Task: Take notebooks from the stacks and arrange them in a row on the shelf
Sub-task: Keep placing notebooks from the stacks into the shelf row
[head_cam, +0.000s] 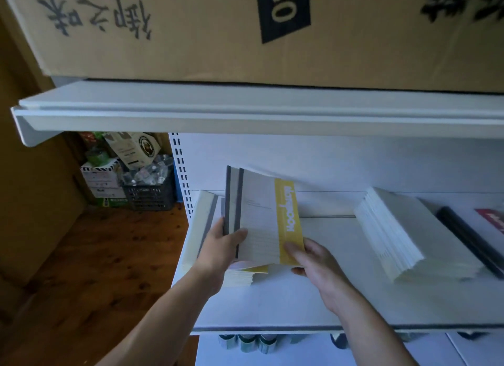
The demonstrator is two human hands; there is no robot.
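Note:
On the white shelf point(341, 297) both hands hold up a notebook point(261, 221) with a pale cover, a grey spine and a yellow band. My right hand point(313, 262) pinches its lower right corner on the yellow band. My left hand point(221, 245) grips the spine side, its fingers round this notebook and a second grey-spined one just behind it. Another notebook point(200, 224) leans upright at the shelf's left end. Under the hands lies a low stack point(245, 275) with a yellow-banded cover on top. A tall white stack point(401, 237) lies to the right.
A large cardboard box point(245, 30) sits on the upper shelf point(245, 112), close overhead. A black-spined book point(469, 237) lies at the far right. Left of the shelving, a dark crate point(150, 194) and cartons stand on the wooden floor point(95, 256).

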